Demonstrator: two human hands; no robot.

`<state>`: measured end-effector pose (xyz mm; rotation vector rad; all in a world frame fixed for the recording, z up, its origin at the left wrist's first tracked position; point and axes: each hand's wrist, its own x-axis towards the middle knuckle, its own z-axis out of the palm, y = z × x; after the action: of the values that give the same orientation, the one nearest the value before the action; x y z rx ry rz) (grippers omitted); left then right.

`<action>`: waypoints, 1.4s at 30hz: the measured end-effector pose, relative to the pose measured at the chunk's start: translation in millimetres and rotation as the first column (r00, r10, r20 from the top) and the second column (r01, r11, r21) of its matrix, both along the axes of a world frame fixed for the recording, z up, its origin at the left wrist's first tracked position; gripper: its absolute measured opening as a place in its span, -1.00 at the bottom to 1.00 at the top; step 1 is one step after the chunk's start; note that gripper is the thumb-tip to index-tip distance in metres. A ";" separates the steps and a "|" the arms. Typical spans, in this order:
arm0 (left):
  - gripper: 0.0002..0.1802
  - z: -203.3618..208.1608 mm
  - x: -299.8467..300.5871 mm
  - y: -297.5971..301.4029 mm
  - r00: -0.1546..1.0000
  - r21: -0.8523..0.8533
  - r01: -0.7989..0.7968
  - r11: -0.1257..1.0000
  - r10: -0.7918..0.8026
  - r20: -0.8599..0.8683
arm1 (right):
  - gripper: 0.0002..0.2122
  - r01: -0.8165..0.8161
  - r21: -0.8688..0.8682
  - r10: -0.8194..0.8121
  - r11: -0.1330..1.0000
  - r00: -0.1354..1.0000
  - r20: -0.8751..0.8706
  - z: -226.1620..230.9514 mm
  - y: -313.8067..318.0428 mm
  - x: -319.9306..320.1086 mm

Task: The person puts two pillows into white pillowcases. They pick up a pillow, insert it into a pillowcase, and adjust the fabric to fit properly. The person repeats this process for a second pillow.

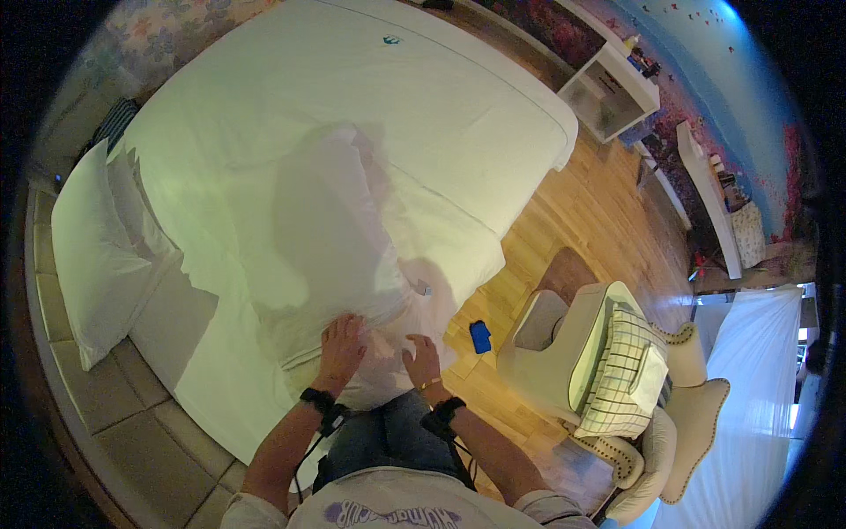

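Note:
A white pillow (322, 220) lies on the white-covered bed (458, 97) right in front of me, its open-looking end toward my body. On the near end of the pillow rests my left hand (342, 348), open, with its fingers stretched out over the cloth. My right hand (423, 360) hovers or rests just right of it, over rumpled white fabric (388, 353) near the bed's edge. Its fingers are slightly bent and apart, with nothing seen between them. Whether the right fingertips touch the fabric, I cannot tell.
More white pillows (97, 256) lean on the padded headboard (163, 441) at left. On the wooden floor (573, 212) at right lies a blue object (480, 337). Beyond it stand a cream table (551, 353), a checked cushion (617, 375) and a studded armchair (696, 406).

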<state>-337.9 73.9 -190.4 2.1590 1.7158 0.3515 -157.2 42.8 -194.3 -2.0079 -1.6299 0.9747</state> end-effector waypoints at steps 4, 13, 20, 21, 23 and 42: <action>-0.62 -10.7 26.5 28.9 0.997 0.051 -0.015 0.999 0.019 -0.078 | -0.54 0.030 -0.072 -0.023 0.997 0.995 0.100 -35.7 31.0 18.0; -0.87 44.6 -12.4 31.4 0.932 -0.263 0.051 0.964 0.049 0.359 | -0.42 -0.144 -0.389 0.162 0.910 0.987 0.014 -64.9 49.7 13.3; -0.84 109.3 -84.5 -63.0 0.852 -0.561 -0.250 0.789 0.454 0.259 | -0.53 -0.430 -0.089 0.388 0.898 0.871 -0.301 8.0 -2.4 -44.5; -0.82 105.8 -88.9 -67.5 0.857 -0.636 -0.333 0.696 0.504 0.103 | -0.54 -0.480 -0.048 0.448 0.876 0.847 -0.286 14.3 -11.3 -50.4; -0.79 92.8 -85.5 -64.6 0.943 -0.513 -0.257 0.819 0.328 0.052 | -0.57 -0.580 -0.006 0.551 0.814 0.776 -0.306 17.6 -19.8 -59.2; -0.70 122.1 -47.9 -13.1 0.935 -0.248 -0.079 0.965 0.158 0.318 | -0.57 -0.440 0.280 0.444 0.853 0.894 0.051 34.7 12.5 -61.1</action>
<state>-385.8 60.8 -68.3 1.7196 1.6065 0.4939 -218.3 55.3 -159.5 -1.4590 -2.1422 0.8315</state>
